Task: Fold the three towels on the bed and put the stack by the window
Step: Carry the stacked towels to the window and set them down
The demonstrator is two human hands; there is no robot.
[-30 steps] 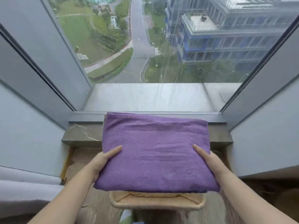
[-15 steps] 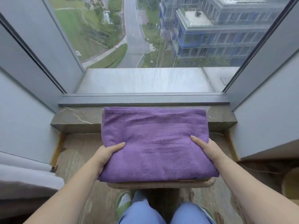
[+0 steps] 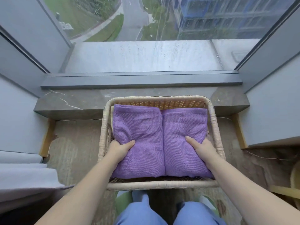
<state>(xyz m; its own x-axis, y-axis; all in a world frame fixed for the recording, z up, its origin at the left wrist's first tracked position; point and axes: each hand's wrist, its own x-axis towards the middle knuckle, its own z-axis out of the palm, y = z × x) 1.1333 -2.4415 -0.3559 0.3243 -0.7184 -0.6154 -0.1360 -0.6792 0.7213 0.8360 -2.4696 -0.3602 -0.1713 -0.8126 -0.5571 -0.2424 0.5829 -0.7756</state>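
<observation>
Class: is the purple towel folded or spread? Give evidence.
Folded: the purple towel forms a compact rectangle, creased down the middle, inside the wicker basket.

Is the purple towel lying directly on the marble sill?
No, the purple towel sits inside the wicker basket, gripped at its sides by the left hand and right hand.

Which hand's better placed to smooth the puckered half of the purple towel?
Left, likely. The left hand grips the purple towel right where the puckers fan out by its thumb; the right hand holds the smoother half beyond the centre fold.
</observation>
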